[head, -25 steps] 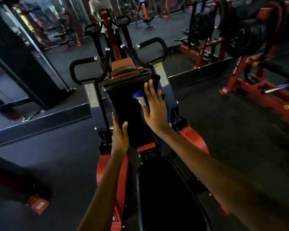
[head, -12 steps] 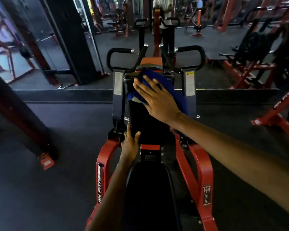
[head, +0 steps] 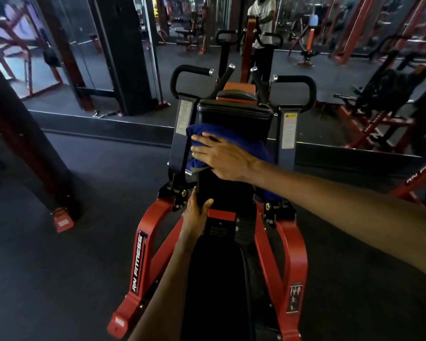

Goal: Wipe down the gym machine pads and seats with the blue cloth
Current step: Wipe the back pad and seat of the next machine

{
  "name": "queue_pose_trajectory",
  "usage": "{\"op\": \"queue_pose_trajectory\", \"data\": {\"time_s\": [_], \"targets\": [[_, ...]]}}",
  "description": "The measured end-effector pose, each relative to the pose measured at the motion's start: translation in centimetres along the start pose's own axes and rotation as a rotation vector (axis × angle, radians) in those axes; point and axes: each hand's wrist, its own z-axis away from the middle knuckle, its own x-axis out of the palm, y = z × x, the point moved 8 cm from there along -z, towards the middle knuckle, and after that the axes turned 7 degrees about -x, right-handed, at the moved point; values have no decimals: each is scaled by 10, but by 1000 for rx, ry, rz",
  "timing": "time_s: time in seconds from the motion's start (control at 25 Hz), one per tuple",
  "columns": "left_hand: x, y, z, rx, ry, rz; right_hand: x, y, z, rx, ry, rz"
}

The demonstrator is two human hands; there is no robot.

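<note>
A right hand (head: 221, 158), fingers flat, pressed the blue cloth (head: 207, 130) to the upright pad (head: 234, 114) while the left hand (head: 194, 215) gripped the pad's lower left edge.

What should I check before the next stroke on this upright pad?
1. Cloth under palm: ok. The right hand lies flat on the cloth and presses it to the pad.
2. Pad steadied: ok. The left hand grips its lower left edge.
3. Cloth spread flat: not ok. It is bunched at the fingers, and part hangs down the pad's right side.
4. Lower half of pad wiped: cannot tell, the surface is too dark.
5. Seat wiped: cannot tell, and neither hand touches it.
</note>
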Motion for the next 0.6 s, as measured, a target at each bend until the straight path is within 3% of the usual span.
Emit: {"op": "queue_pose_trajectory", "data": {"time_s": [0.2,0.36,0.48,0.6], "targets": [[-11,4,0,25,-33,-33,-21,23,32,246,224,68],[-12,4,7,28,-31,-112,20,-4,64,228,245,45],[-14,-20,15,3,50,-239,56,-31,94,217,263,-45],[-7,-66,36,-173,17,-368,68,-48,105,357,372,-290]]}}
